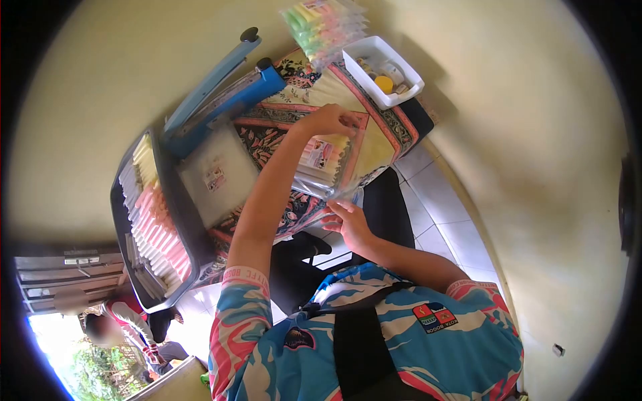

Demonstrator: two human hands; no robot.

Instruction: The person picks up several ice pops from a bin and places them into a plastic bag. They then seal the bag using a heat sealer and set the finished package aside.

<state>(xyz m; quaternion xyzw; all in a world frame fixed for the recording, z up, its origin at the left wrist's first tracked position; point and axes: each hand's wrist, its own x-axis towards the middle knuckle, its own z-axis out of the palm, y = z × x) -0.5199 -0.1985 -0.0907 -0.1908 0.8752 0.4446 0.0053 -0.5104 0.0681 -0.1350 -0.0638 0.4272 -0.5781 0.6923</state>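
Observation:
My left hand (329, 121) is closed with curled fingers at the upper edge of a clear plastic bag (322, 187). Inside the bag lie pale yellow and pink sticks (340, 159) and a small printed label (317, 153). Below the bag's lower end is my right hand (351, 226), its fingers loosely apart beside the loose plastic. Left of my left forearm, a flat clear bag with a label (215, 179) lies on the patterned cloth (277, 112).
A dark tub (182, 224) of white, yellow and pink sticks (157, 214) stands left. Behind it is a blue sealer (234, 97). Filled bags (324, 30) and a white basket (410, 93) sit at the back. A person (130, 324) is at lower left.

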